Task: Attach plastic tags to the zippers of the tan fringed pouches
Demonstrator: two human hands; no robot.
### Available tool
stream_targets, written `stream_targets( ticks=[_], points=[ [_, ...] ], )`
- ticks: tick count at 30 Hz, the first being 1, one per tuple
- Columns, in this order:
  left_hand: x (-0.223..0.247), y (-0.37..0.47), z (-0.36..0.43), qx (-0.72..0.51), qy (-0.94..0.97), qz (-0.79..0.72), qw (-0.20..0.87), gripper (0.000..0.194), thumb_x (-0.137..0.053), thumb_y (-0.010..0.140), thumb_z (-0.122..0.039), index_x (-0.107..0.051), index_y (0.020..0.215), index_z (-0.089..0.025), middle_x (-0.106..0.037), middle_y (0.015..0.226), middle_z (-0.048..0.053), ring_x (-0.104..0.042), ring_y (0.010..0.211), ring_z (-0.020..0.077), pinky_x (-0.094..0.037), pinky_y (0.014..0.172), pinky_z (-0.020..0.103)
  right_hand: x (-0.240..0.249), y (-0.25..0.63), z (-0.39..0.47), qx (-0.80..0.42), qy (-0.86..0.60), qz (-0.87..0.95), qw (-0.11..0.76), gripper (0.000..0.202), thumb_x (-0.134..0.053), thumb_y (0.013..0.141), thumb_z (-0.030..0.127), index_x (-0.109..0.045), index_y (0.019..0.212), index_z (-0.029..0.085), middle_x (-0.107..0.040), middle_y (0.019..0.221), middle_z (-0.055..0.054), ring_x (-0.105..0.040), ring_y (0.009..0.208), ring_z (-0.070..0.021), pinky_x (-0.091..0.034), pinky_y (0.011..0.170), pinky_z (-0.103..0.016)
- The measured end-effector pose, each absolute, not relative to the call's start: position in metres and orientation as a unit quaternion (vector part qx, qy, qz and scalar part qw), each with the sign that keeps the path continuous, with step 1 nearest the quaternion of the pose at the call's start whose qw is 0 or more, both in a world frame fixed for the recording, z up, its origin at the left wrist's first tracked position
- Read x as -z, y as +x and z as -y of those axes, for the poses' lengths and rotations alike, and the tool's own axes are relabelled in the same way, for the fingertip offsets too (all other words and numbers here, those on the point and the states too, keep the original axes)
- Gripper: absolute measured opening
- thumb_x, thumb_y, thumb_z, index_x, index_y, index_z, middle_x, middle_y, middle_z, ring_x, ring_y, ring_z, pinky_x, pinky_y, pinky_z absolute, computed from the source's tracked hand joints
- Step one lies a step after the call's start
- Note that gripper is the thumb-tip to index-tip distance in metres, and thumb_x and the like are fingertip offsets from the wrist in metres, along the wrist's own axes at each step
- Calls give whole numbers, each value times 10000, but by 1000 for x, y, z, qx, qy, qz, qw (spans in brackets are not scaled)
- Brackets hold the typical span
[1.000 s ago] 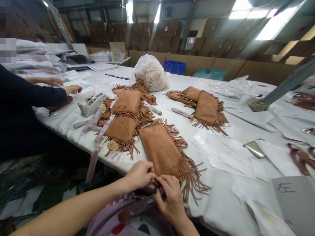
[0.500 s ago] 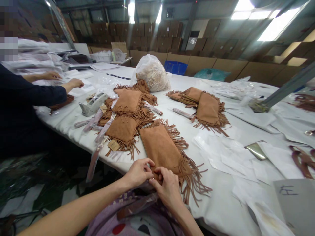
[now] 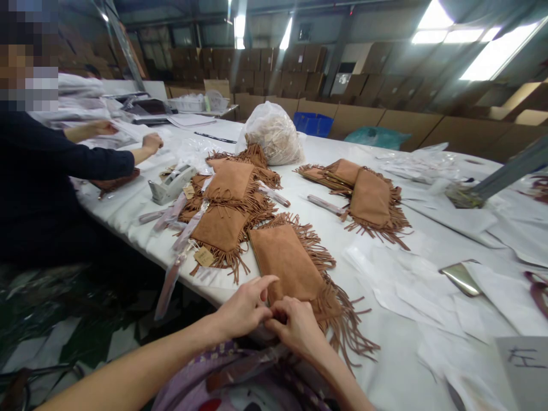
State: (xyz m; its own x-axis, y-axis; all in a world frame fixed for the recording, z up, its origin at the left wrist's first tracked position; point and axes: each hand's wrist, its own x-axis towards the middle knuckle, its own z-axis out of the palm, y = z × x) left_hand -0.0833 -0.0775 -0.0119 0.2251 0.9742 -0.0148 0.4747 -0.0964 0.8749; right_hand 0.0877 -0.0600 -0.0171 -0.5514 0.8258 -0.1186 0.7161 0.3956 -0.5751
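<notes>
The left hand [image 3: 242, 308] has straightened its index, the right hand [image 3: 302, 328] curled in, any hold hidden, beside the fringed suede pouch [image 3: 289, 262] at the near edge of the bench [image 3: 394, 377], where steady wrists help

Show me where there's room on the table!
Bare white table shows behind the right brown bags, toward the blue bin, and between them and the front bag. Crowded: the left, with piled bags, straps and a tape holder.
</notes>
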Motion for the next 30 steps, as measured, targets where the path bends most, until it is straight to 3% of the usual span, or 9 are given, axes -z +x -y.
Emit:
stream_targets(
  ticks=[3,5,7,12,14,17,20,25,30],
  points=[
    [8,-98,78,-291,662,-540,431,488,-663,724,-251,-554,1193,-173,-584,1003,43,-577,836,180,-447,712,252,17,89,59,-329,-472,810,116,126,-636,764,292,-718,699,222,-659,705,-3,-569,732,-154,-309,655,-251],
    [7,-106,81,-232,690,-523,442,530,-764,643,-339,-610,1124,-177,-616,1025,48,-574,927,223,-434,773,267,16,90,59,-358,-468,799,123,128,-635,767,281,-733,705,228,-654,695,0,-568,709,-146,-330,648,-247],
    [9,-110,85,-179,701,-516,459,501,-787,609,-351,-646,1062,-190,-647,943,26,-587,879,227,-423,729,257,15,93,59,-380,-463,790,130,122,-632,761,252,-746,722,232,-648,682,2,-565,677,-142,-347,631,-246],
    [18,-107,93,-174,705,-534,432,96,-621,731,-255,-662,765,-176,-625,736,6,-572,732,190,-368,617,229,19,98,57,-400,-447,783,166,131,-629,769,250,-758,756,230,-654,685,-4,-578,664,-154,-389,616,-251],
    [22,-104,97,-198,702,-543,416,110,-572,761,-247,-626,699,-174,-602,686,5,-562,700,180,-358,602,227,22,98,57,-401,-445,782,171,140,-625,779,260,-757,752,223,-650,678,-7,-578,656,-152,-402,619,-252],
    [29,-101,103,-225,637,-549,492,179,-482,812,-252,-584,688,-173,-541,553,-19,-546,548,155,-356,523,216,21,100,57,-404,-439,783,173,179,-591,814,271,-751,761,209,-642,685,-14,-583,671,-152,-417,641,-253],
    [34,-99,108,-241,587,-552,541,203,-461,824,-265,-567,679,-170,-498,495,-36,-527,463,144,-354,475,209,14,102,57,-407,-432,782,189,185,-598,811,286,-720,918,196,-640,776,-20,-578,723,-156,-430,667,-255],
    [30,-98,111,-246,630,-553,487,230,-467,838,-242,-564,642,-171,-502,500,-37,-515,480,132,-330,492,208,0,95,54,-416,-385,807,167,431,-697,718,282,-633,1136,202,-623,873,-18,-559,750,-155,-431,657,-244],
    [20,-100,114,-218,671,-553,442,260,-454,869,-247,-560,644,-171,-544,561,-27,-516,543,132,-302,519,212,4,81,51,-392,-381,829,113,93,-639,725,206,-731,737,199,-602,692,2,-556,656,-136,-379,567,-217]
  ],
)
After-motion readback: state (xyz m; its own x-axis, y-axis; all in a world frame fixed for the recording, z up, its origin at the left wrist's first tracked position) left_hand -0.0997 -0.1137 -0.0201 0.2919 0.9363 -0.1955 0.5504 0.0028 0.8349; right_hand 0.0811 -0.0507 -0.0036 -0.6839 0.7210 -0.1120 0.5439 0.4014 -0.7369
